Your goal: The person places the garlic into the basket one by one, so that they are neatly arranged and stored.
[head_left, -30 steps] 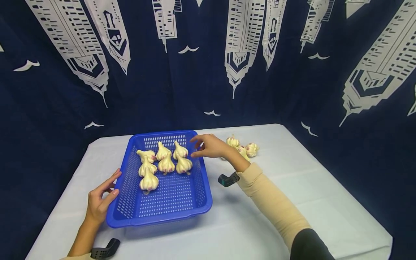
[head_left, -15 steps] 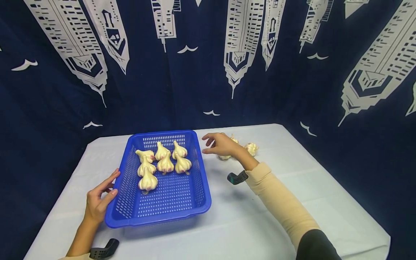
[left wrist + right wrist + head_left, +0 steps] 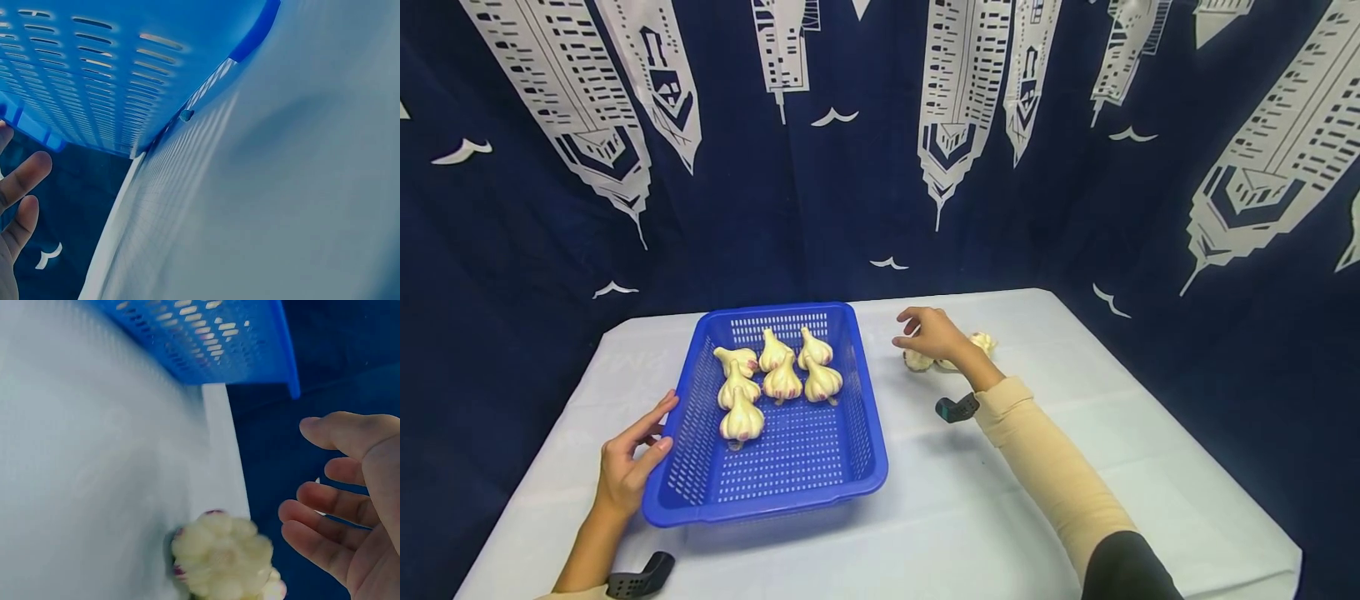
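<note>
Several garlic bulbs lie in the blue plastic basket, mostly toward its back. At the basket's left rim, my left hand touches it with thumb and fingertips. Two of that hand's fingers stand apart from the basket in the left wrist view. My right hand holds nothing; its fingers are slightly bent, right of the basket and over a small group of garlic bulbs on the table. The hand and wrist partly hide that group. In the right wrist view, a blurred garlic bulb sits below the fingers.
A white cloth covers the table. Behind and beside it hangs a dark blue curtain with white building prints. Each wrist carries a black band.
My right hand has drawn away from the basket's right rim, moving right to above the loose garlic bulbs. The left hand and the basket have stayed in place.
</note>
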Demonstrator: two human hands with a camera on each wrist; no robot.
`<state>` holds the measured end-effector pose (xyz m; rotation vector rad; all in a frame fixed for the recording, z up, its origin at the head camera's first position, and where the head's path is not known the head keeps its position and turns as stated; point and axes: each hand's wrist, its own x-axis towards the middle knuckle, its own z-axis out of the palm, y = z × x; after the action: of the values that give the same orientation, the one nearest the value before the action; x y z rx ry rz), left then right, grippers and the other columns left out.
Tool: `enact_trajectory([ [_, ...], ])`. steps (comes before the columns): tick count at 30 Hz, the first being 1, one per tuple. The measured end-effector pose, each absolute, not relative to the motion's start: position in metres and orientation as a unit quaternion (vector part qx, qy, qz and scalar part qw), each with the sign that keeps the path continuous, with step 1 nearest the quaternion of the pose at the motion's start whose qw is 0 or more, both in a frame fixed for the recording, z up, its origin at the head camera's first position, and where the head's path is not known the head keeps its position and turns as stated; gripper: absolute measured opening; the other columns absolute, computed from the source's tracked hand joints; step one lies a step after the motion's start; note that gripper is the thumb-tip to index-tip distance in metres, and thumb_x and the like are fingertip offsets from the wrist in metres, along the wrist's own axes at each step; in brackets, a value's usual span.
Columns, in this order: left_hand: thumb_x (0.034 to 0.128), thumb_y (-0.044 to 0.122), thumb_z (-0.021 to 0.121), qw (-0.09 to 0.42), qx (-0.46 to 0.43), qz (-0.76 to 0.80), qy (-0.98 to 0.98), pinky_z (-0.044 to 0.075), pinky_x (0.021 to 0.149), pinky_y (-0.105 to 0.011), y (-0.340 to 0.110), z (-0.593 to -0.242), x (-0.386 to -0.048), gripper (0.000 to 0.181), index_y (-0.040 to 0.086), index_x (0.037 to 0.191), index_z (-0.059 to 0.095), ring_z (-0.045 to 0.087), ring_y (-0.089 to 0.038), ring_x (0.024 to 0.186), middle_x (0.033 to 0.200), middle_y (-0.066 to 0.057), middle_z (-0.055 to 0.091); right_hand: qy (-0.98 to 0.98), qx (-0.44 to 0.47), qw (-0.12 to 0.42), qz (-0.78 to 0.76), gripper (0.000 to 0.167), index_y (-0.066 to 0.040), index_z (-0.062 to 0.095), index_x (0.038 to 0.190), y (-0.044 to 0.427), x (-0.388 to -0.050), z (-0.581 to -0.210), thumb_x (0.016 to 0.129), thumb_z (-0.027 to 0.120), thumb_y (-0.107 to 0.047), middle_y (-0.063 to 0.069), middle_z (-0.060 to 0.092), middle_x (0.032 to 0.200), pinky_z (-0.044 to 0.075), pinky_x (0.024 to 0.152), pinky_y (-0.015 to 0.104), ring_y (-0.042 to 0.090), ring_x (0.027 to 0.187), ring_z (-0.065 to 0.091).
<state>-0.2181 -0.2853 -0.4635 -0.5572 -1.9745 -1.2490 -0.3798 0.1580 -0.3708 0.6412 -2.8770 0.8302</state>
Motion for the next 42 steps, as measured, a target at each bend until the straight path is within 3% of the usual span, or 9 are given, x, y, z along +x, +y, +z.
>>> enact_trajectory([
  [11,0.0779,-0.005,0.054,0.359,-0.206,-0.48,-0.774,0.04,0.068,-0.015,-0.285,-0.464,-0.217,0.047,-0.01,0.124,0.063,0.059,0.003,0.08,0.134,0.002,0.06,-0.95,0.153,0.06,0.267,0.044,0.006,0.063,0.119,0.171,-0.39,-0.387,0.087,0.072,-0.023,0.018,0.069,0.099,0.051,0.082,0.042,0.03,0.087,0.065],
  [25,0.0775,-0.004,0.055,0.36,-0.206,-0.474,-0.776,0.04,0.068,-0.015,-0.287,-0.465,-0.218,0.047,-0.009,0.123,0.064,0.059,0.003,0.08,0.134,-0.001,0.06,-0.967,0.101,0.051,0.23,0.042,0.001,0.064,0.119,0.171,-0.395,-0.396,0.089,0.07,-0.027,0.016,0.066,0.104,0.05,0.083,0.044,0.03,0.093,0.063],
  [33,0.0778,-0.005,0.055,0.357,-0.205,-0.477,-0.776,0.04,0.068,-0.016,-0.287,-0.466,-0.218,0.047,-0.009,0.124,0.063,0.059,0.002,0.08,0.134,-0.001,0.06,-0.965,0.119,0.024,0.23,0.042,0.003,0.066,0.116,0.166,-0.397,-0.403,0.088,0.072,-0.028,0.018,0.069,0.103,0.048,0.09,0.044,0.032,0.099,0.064],
  [42,0.0775,-0.005,0.054,0.36,-0.211,-0.477,-0.774,0.04,0.068,-0.016,-0.287,-0.465,-0.218,0.047,-0.01,0.123,0.063,0.059,0.002,0.08,0.134,0.0,0.06,-0.963,0.156,0.02,0.218,0.04,0.004,0.068,0.104,0.158,-0.394,-0.409,0.09,0.07,-0.033,0.016,0.069,0.097,0.051,0.081,0.041,0.027,0.089,0.063],
])
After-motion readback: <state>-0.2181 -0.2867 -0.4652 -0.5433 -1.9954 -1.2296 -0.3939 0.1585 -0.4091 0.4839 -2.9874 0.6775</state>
